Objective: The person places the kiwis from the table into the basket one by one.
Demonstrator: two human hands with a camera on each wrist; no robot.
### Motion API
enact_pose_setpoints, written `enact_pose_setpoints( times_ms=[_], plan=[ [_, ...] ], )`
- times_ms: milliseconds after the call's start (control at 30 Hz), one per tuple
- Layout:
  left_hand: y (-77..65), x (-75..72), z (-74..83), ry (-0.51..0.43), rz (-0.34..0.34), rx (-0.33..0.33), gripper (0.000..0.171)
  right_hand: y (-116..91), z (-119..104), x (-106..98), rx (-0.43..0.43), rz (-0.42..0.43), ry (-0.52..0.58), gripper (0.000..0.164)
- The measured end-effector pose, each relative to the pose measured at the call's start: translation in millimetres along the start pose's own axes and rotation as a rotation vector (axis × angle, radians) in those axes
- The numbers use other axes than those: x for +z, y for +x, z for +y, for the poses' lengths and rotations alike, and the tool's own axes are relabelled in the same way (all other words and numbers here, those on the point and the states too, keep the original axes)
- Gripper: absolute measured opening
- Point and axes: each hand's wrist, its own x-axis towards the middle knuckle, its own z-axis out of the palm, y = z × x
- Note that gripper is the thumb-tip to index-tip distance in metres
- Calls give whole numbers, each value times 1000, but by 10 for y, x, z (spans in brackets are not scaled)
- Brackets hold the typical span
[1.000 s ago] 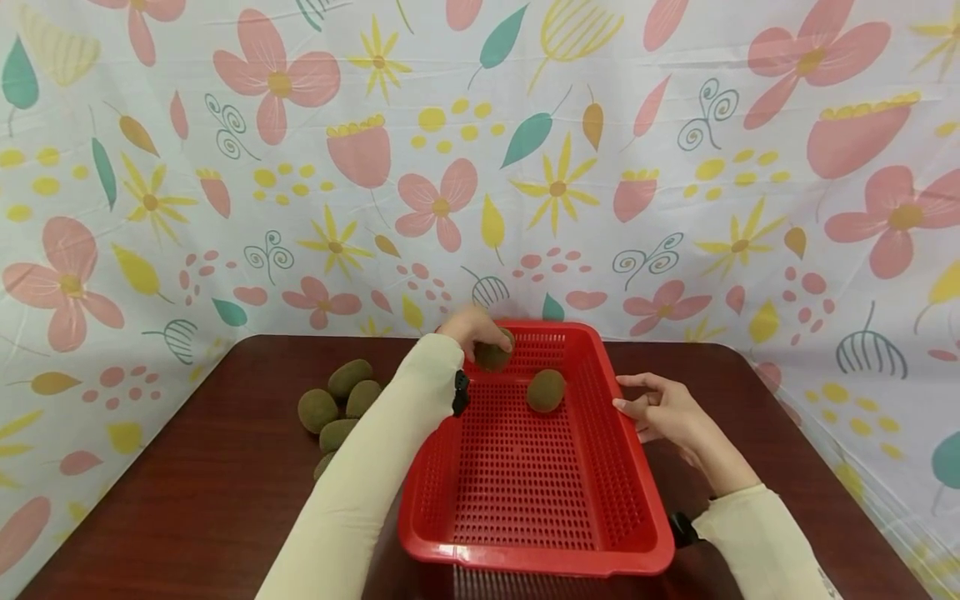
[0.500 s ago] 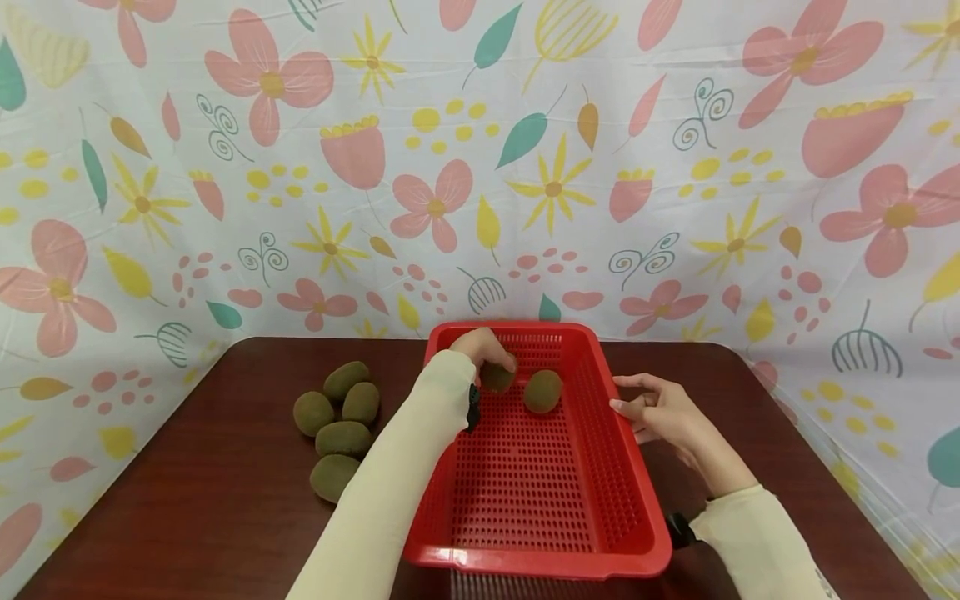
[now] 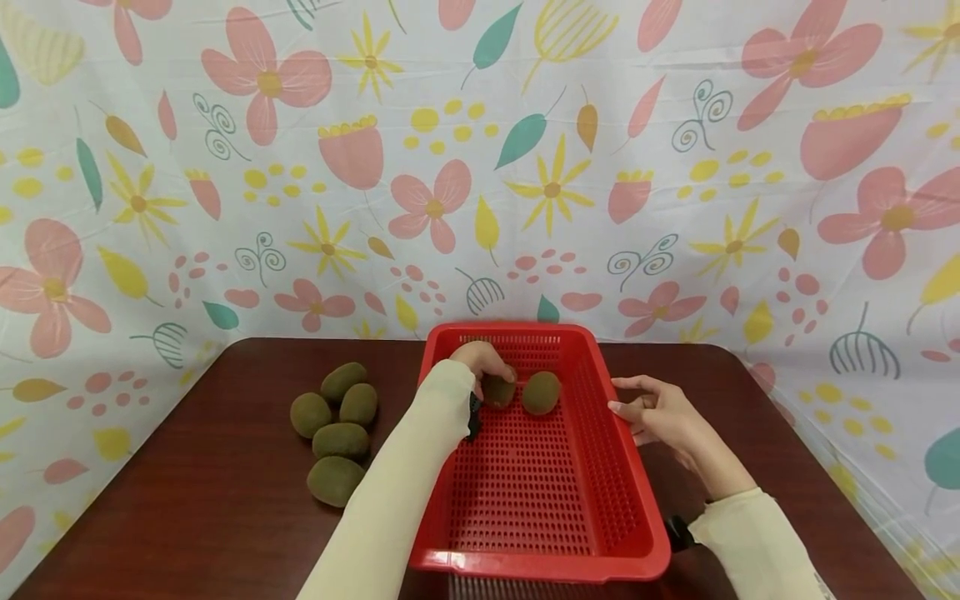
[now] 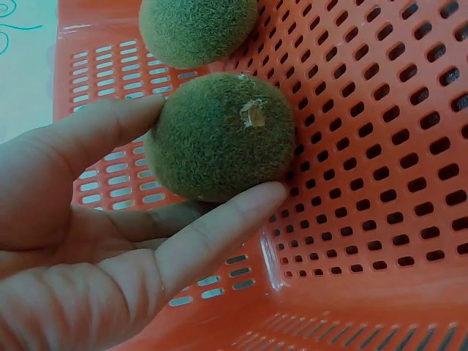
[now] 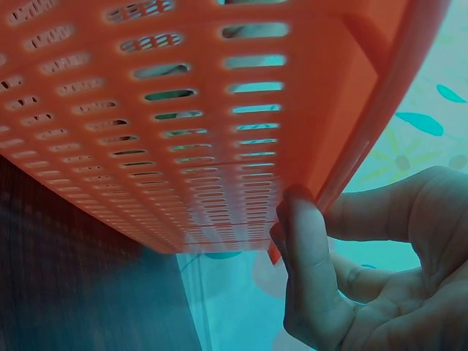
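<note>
A red plastic basket (image 3: 517,500) with slotted walls stands on the table. My left hand (image 3: 483,360) reaches into its far left part and grips a brown fuzzy kiwi (image 4: 219,139) between thumb and fingers, low near the basket floor. Just right of it a second kiwi (image 3: 541,393) lies in the basket. My right hand (image 3: 663,417) is at the basket's right side, pinching its rim; in the right wrist view, fingers (image 5: 303,256) press the outer wall below the rim. Left of the basket, several kiwis (image 3: 336,481) lie clustered on the table.
The dark wooden table (image 3: 195,500) extends on both sides of the basket. A white cloth with printed flowers (image 3: 442,208) hangs behind and beside it. Another slotted surface (image 3: 495,588) shows beneath the basket's near edge.
My left hand has moved down and slightly right into the basket, lowering the kiwi beside the other one. The right hand stays at the rim. More of the kiwi cluster shows as the left arm shifted.
</note>
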Motion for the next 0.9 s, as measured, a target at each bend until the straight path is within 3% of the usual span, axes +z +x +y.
enact_pose_setpoints(
  times_ms=[233, 600, 900],
  plan=[
    [-57, -28, 32, 22, -17, -2, 46, -6, -11, 12, -4, 1, -1, 59],
    [-117, -142, 105, 310, 42, 43, 34, -17, -17, -3, 3, 6, 1, 59],
    [-304, -316, 167, 349, -10, 118, 31, -31, -16, 10, 6, -3, 7, 60]
  ],
)
